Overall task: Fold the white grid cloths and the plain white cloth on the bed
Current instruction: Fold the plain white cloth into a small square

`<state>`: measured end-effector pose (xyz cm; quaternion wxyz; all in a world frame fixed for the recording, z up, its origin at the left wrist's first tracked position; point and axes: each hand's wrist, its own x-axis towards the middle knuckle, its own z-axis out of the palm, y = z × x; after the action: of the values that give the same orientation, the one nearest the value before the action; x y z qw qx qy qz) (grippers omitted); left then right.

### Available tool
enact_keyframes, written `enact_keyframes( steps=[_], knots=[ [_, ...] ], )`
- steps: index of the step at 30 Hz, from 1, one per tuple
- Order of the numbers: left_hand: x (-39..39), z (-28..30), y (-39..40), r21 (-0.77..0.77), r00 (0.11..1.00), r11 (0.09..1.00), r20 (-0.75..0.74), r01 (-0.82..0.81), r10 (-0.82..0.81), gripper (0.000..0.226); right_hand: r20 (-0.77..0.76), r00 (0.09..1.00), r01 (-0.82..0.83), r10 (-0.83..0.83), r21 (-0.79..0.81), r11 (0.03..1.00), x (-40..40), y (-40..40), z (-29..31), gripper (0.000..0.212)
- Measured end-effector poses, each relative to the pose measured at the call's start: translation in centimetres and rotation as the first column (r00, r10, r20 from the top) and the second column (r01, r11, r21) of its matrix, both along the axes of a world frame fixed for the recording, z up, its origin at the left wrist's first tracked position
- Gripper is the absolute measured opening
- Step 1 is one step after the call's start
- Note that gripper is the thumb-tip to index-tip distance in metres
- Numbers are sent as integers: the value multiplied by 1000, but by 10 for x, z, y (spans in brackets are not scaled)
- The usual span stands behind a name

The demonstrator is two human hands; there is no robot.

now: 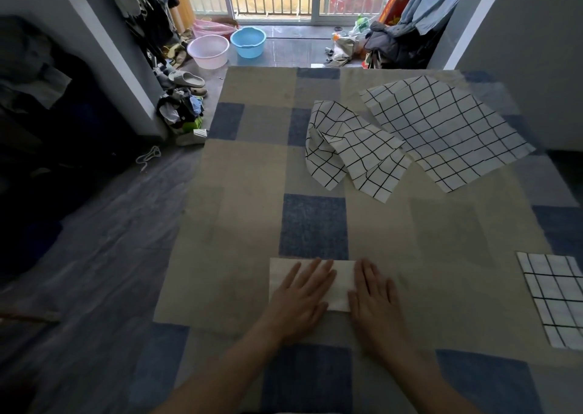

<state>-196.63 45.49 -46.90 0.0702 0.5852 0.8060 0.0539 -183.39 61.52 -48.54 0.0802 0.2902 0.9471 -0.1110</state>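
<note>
The plain white cloth (284,274) lies folded into a small rectangle near the front of the bed (252,167). My left hand (299,297) lies flat on it with straight fingers. My right hand (375,297) presses flat at the cloth's right edge. A rumpled white grid cloth (353,148) lies farther back, with a second grid cloth (441,129) spread flat to its right. A folded grid cloth (555,297) sits at the right edge of the bed.
The bed has a blue and beige checked cover. Left of it is dark floor with shoes and a clothes pile (183,107). A pink basin (208,50) and a blue basin (247,41) stand by the balcony door.
</note>
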Motion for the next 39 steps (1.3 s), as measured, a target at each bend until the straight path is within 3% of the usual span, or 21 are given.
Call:
enact_keyframes(
  steps=[5, 12, 16, 21, 25, 30, 32, 34, 36, 39],
  knots=[
    [7, -23, -31, -55, 999, 998, 42, -2, 4, 63, 13, 1000, -15, 16, -17, 1000, 2, 3, 7, 62],
    [-46, -19, -78, -116, 998, 993, 66, -1, 9, 60, 20, 1000, 2, -1, -54, 999, 2, 2, 9, 63],
    [-61, -3, -88, -59, 997, 998, 77, -10, 14, 47, -6, 1000, -25, 25, -28, 999, 2, 2, 8, 66],
    [-53, 12, -77, 89, 999, 996, 50, 8, -12, 31, 71, 997, -25, 29, -61, 998, -3, 1, 19, 79],
    [-46, 13, -70, 130, 997, 990, -55, 52, -46, 18, 152, 988, -3, 18, -98, 995, -11, -6, 33, 61],
    [-45, 23, -70, 150, 993, 988, -119, 34, -16, 16, 193, 981, 55, -27, -145, 988, -14, -7, 47, 62],
    [-44, 28, -70, 160, 992, 987, -129, 29, -9, 17, 137, 989, 72, -56, -113, 991, -19, -13, 57, 65],
    [-43, 32, -71, 181, 990, 983, -143, 33, -7, 14, -22, 999, -25, 23, -94, 995, -26, -29, 70, 67],
    [-40, 37, -68, 234, 990, 971, -140, 40, -7, 9, -130, 969, -215, 208, -48, 975, -34, -53, 77, 67],
    [-35, 47, -60, 333, 986, 940, -166, 71, -16, 13, -122, 938, -331, 324, -42, 943, -46, -88, 75, 57]
  ],
)
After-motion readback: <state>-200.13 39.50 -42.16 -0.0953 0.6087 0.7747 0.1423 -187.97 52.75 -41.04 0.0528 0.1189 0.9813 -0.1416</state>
